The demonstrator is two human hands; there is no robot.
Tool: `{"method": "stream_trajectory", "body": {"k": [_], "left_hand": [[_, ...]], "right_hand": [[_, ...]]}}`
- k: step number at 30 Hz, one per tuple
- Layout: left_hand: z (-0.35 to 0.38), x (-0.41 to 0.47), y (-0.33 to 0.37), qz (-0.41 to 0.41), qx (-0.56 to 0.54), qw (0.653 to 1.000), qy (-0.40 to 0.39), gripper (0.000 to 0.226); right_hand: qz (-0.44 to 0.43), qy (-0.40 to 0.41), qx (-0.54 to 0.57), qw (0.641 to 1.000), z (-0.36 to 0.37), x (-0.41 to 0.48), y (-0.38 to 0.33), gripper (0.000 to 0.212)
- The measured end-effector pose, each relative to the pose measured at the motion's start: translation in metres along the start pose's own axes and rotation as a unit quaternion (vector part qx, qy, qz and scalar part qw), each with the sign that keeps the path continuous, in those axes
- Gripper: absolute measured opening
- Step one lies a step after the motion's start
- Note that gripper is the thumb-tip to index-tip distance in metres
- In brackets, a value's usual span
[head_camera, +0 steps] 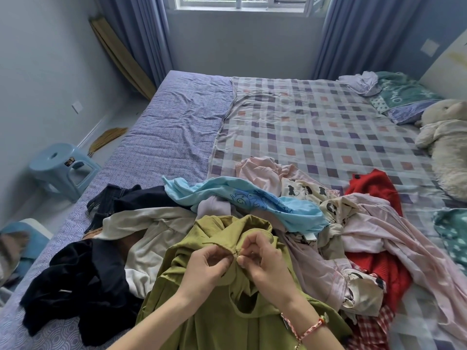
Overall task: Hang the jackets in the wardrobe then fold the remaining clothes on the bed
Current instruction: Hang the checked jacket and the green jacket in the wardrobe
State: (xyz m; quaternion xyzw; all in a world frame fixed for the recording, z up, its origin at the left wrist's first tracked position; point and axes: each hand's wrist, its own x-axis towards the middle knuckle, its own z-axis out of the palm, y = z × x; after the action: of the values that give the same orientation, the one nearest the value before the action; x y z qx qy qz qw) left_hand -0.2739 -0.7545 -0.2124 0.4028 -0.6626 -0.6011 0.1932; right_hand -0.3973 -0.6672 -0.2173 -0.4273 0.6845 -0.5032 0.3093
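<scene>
Green garment (202, 319): collared, olive, lying nearest the person at the front edge of the bed (316, 127), its collar raised toward the camera. Left hand (207, 266) and right hand (265, 261): fingers curled, each pinching the garment's front edge just below the collar, fingertips nearly touching. This is probably work on a button or a search for the placket, so that the piece hangs or folds straight. Whether it is a jacket or a shirt cannot be told. Bracelet (310, 327): on the right wrist. Pile, unsorted, spread behind and beside the green garment on the near half of the bed: black garment (83, 279) at left, cream garment (151, 228) partly over it, blue tee (252, 198) across the middle, pink shirt (379, 228) and red knit (371, 188) at right. None is folded, so most of the task remains. Far half of the bed shows bare sheet, likely room for folded stacks. Plush toy (444, 137): at the right edge, well apart from the pile. Stool (60, 165): on the floor at left. Wardrobe: not in view.
</scene>
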Motion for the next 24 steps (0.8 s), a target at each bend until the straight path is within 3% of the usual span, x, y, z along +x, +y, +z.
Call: {"method": "stream_trajectory", "body": {"k": [11, 15, 19, 24], "left_hand": [[-0.003, -0.003, -0.006, 0.067, 0.053, 0.996, 0.014, 0.034], [-0.006, -0.003, -0.005, 0.075, 0.099, 0.991, -0.047, 0.03], [-0.007, 0.0, -0.004, 0.055, 0.107, 0.99, -0.069, 0.024], [0.001, -0.003, -0.007, 0.009, 0.061, 0.997, -0.036, 0.016]], "right_hand": [[0.001, -0.025, 0.022, 0.999, 0.004, -0.005, 0.009, 0.021], [0.012, -0.041, 0.031, 0.999, 0.002, -0.009, 0.013, 0.018], [0.042, 0.005, 0.07, 0.997, 0.005, -0.013, 0.012, 0.014], [0.161, 0.113, 0.124, 0.973, 0.018, -0.016, 0.01, 0.008]]}}
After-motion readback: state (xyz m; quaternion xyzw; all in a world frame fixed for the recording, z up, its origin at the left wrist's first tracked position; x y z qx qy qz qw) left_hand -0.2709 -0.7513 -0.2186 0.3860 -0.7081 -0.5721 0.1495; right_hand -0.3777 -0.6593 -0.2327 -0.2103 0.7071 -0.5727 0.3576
